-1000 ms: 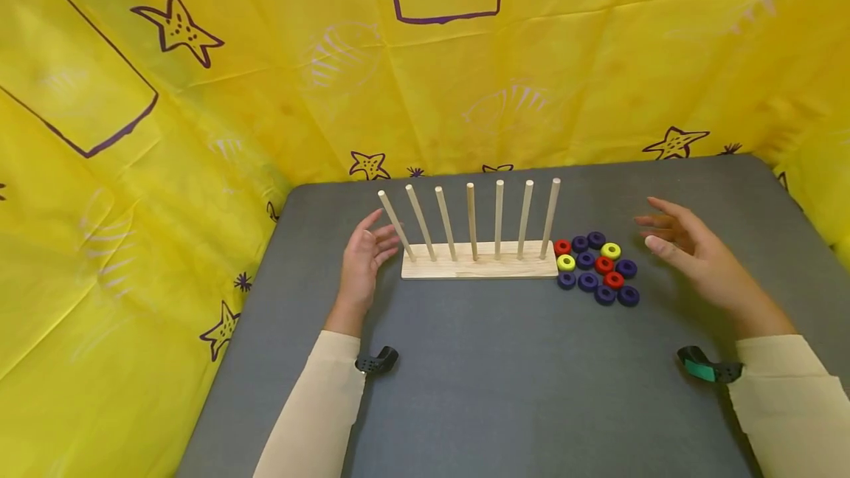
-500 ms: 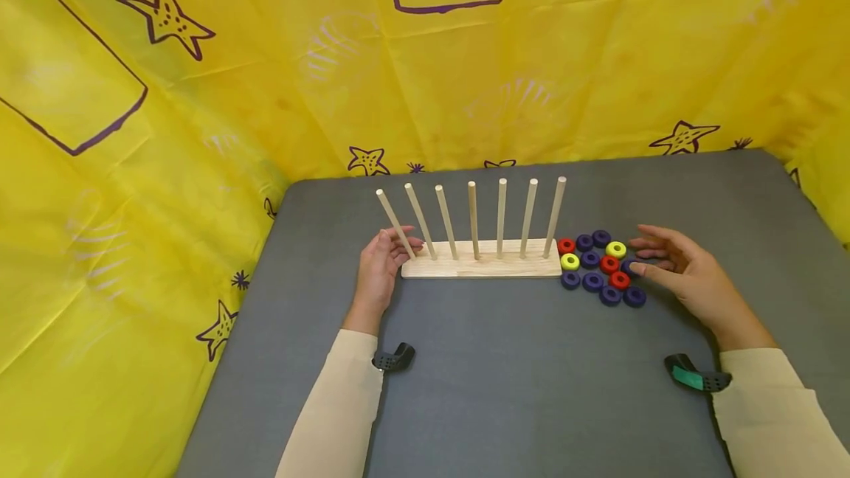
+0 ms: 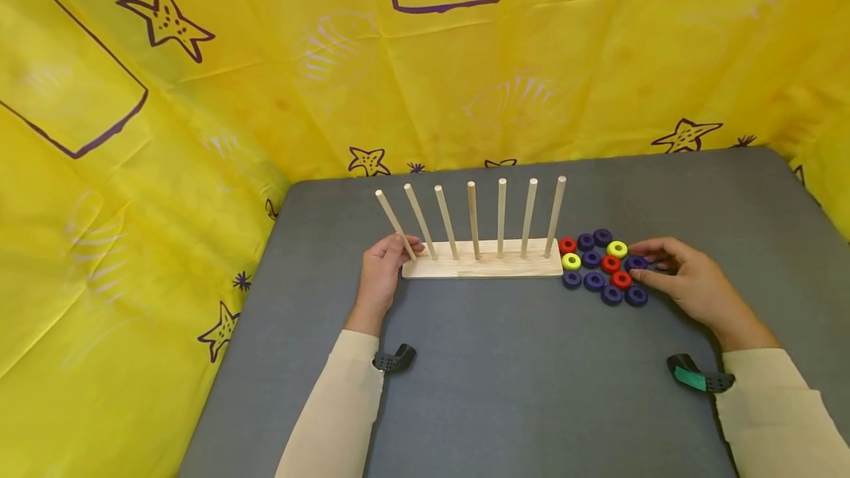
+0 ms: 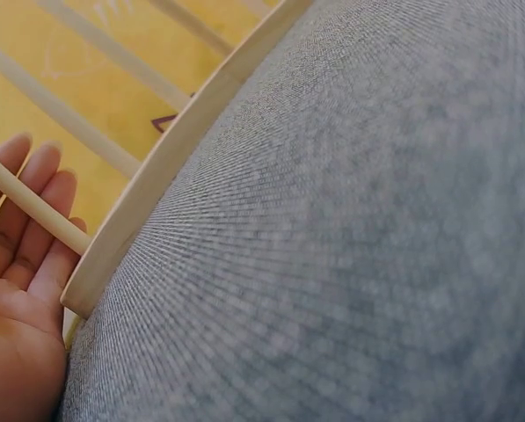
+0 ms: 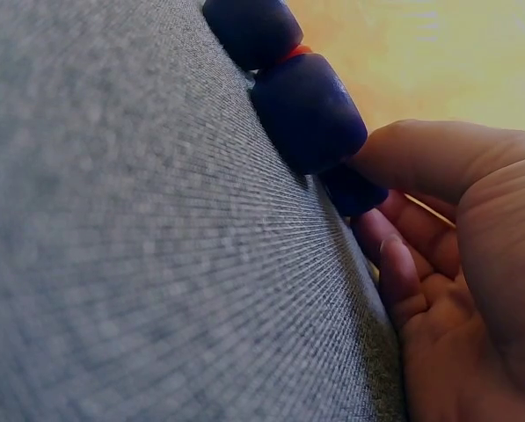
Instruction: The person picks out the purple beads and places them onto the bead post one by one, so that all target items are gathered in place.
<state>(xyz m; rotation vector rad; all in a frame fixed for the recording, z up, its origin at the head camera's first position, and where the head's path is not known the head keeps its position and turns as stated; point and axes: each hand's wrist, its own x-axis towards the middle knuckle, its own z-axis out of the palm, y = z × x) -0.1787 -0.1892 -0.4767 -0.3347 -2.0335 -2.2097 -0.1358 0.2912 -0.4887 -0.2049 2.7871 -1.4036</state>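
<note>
A purple ring (image 3: 635, 262) at the 3 o'clock edge of the ring cluster sits pinched between the thumb and fingers of the right hand (image 3: 684, 282), which rests low on the grey counter (image 3: 505, 375). In the right wrist view the thumb (image 5: 429, 158) presses the near side of that ring (image 5: 354, 189) while the curled fingers (image 5: 403, 272) close in beneath it. Just beside it, toward 9 o'clock, lie the other rings flat on the counter: 2 yellow rings (image 3: 617, 248), 3 red rings (image 3: 610, 264) and more purple rings (image 3: 594, 281), packed so that most touch a neighbour. The cluster lies just beside the 3 o'clock end of the wooden peg board (image 3: 482, 266), whose 7 bare pegs (image 3: 502, 216) stand in a row.

The left hand (image 3: 384, 275) is at the 9 o'clock end of the board, fingers lightly curled round the outermost peg (image 3: 395, 225) near its foot. The left wrist view shows the fingers (image 4: 25, 229) nearly straight behind that peg (image 4: 33, 211), with the palm against the board's corner (image 4: 86, 290). Whether they truly grip it I cannot tell.

A yellow cloth (image 3: 199, 94) printed with purple stars hangs round the counter from 9 o'clock through 12 to 3.
</note>
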